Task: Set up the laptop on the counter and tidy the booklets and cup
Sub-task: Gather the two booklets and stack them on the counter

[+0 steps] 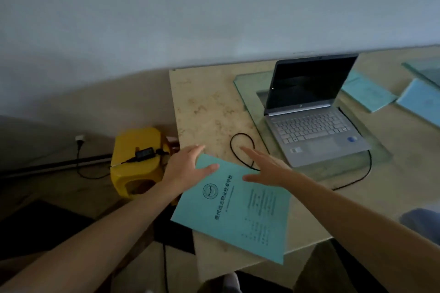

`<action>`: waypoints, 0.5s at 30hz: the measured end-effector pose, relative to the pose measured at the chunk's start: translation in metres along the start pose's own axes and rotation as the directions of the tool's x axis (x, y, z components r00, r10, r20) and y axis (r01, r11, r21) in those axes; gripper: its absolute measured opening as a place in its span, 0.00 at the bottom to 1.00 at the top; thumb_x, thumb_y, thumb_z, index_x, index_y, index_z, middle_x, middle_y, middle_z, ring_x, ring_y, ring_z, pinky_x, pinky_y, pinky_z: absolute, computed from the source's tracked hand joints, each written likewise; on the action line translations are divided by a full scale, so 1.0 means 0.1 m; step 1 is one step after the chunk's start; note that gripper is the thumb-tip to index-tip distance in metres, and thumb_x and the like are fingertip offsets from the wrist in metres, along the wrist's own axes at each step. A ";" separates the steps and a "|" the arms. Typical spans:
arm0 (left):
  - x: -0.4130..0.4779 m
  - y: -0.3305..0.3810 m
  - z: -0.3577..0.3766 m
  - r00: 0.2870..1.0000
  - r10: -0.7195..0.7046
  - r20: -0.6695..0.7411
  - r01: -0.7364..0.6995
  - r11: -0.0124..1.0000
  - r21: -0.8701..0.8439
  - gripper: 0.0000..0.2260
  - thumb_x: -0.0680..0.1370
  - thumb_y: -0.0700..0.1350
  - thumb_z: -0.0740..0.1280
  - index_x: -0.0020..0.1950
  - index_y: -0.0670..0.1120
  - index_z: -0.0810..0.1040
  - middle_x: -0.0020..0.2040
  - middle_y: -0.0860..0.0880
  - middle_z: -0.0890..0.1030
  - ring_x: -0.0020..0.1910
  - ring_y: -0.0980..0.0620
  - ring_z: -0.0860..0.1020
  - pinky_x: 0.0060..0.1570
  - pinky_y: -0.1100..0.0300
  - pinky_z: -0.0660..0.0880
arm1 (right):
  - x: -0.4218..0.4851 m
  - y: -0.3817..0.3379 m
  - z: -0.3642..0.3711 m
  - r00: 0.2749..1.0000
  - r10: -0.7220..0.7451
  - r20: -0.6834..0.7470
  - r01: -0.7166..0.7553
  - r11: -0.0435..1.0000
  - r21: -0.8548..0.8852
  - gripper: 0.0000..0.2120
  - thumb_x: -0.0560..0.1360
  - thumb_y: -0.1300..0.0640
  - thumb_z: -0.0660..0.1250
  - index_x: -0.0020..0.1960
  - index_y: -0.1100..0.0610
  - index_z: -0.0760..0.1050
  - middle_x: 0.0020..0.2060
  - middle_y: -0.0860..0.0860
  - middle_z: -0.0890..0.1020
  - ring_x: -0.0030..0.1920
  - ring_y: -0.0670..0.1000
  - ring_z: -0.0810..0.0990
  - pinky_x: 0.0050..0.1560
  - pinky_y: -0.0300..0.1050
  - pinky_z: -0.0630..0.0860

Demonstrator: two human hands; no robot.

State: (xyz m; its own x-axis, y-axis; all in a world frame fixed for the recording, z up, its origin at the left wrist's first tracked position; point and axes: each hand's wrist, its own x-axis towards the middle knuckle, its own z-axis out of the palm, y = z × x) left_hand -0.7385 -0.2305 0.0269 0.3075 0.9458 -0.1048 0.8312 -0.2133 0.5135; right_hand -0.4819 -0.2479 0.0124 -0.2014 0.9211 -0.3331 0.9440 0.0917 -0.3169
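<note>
A teal booklet lies at the near left corner of the beige counter, its near edge overhanging. My left hand grips its far left corner, thumb on the cover and fingers behind. My right hand hovers flat and spread over its far right edge; whether it touches the cover I cannot tell. A silver laptop stands open with a dark screen on a glass plate. Two more teal booklets lie at the far right. No cup is in view.
A black cable loops on the counter between my hands and the laptop. A yellow stool with a black power adapter on top stands left of the counter. Another glass plate sits at the far right edge.
</note>
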 end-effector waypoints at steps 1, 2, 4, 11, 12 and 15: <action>0.02 0.01 0.10 0.999 -0.039 0.008 0.039 0.999 0.022 0.38 0.70 0.71 0.60 0.73 0.50 0.63 0.73 0.51 0.67 0.71 0.51 0.64 0.68 0.53 0.63 | 0.06 0.03 0.02 0.999 -0.027 0.023 0.027 1.000 -0.010 0.44 0.69 0.38 0.68 0.75 0.40 0.44 0.75 0.46 0.61 0.68 0.52 0.69 0.60 0.52 0.73; 0.01 0.03 0.19 0.996 -0.086 0.023 0.085 0.996 0.027 0.39 0.69 0.71 0.60 0.73 0.49 0.63 0.73 0.51 0.67 0.71 0.51 0.65 0.69 0.53 0.64 | 0.12 0.06 0.04 0.998 -0.050 0.048 0.051 0.998 -0.022 0.44 0.70 0.38 0.68 0.76 0.41 0.45 0.75 0.46 0.61 0.69 0.52 0.69 0.60 0.52 0.72; -0.05 0.03 0.37 0.979 -0.189 0.076 0.191 0.981 -0.020 0.39 0.69 0.70 0.62 0.73 0.50 0.62 0.71 0.52 0.69 0.70 0.50 0.67 0.67 0.51 0.67 | 0.25 0.13 0.08 0.991 -0.079 0.110 0.084 0.995 -0.043 0.44 0.70 0.38 0.68 0.76 0.44 0.45 0.75 0.47 0.60 0.70 0.52 0.67 0.61 0.53 0.71; -0.50 -0.21 0.73 0.877 -0.473 0.082 0.476 0.879 -0.021 0.30 0.70 0.60 0.68 0.66 0.47 0.66 0.62 0.49 0.73 0.62 0.48 0.73 0.57 0.48 0.74 | 0.38 0.26 0.34 0.986 -0.064 0.154 0.071 0.997 -0.039 0.39 0.70 0.40 0.69 0.74 0.47 0.53 0.70 0.52 0.66 0.69 0.56 0.64 0.58 0.58 0.73; -0.56 -0.27 0.76 0.857 -0.509 0.085 0.510 0.860 0.006 0.32 0.71 0.60 0.67 0.69 0.46 0.63 0.65 0.48 0.72 0.64 0.48 0.72 0.58 0.48 0.74 | 0.38 0.25 0.37 0.989 -0.068 0.133 0.073 0.997 -0.030 0.37 0.70 0.41 0.69 0.73 0.48 0.55 0.69 0.52 0.67 0.68 0.56 0.65 0.57 0.57 0.73; -0.69 -0.39 0.77 0.757 -0.623 0.197 0.635 0.772 0.000 0.32 0.73 0.58 0.67 0.71 0.45 0.62 0.67 0.47 0.71 0.63 0.47 0.73 0.58 0.49 0.74 | 0.39 0.18 0.44 0.993 -0.031 0.116 0.036 0.998 -0.041 0.33 0.71 0.42 0.68 0.71 0.48 0.59 0.66 0.52 0.66 0.66 0.55 0.66 0.54 0.57 0.74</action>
State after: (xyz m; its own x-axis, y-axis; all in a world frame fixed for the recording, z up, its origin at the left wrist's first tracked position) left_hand -0.7563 -0.3062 -0.0509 -0.1934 0.8006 -0.5671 0.8372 0.4360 0.3301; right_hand -0.4844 -0.2271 -0.0456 -0.2595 0.8677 -0.4240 0.9462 0.1404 -0.2917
